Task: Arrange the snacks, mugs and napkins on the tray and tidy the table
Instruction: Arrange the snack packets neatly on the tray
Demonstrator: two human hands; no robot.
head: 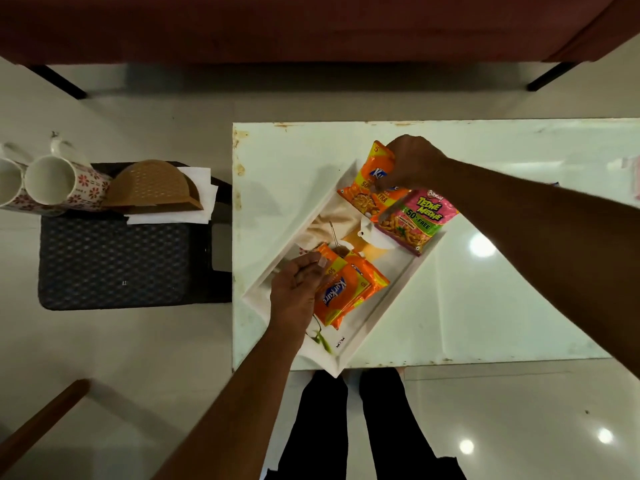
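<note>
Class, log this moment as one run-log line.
left hand: on Kurkure stack | right hand: gripping Kurkure packet | tray: holds snacks | mugs: off tray

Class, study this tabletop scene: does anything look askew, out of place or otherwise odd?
Yes. The white tray sits diagonally on the table, its near corner poking over the front edge. The two mugs and the napkin holder are off the table, on a dark stool to the left. The table's edges show rusty chips.

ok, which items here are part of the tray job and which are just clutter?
Job:
white rectangular tray
orange snack packets
pink snack packet
floral white mugs
white paper napkins
tan woven napkin holder

Clutter:
dark patterned stool
red sofa
</note>
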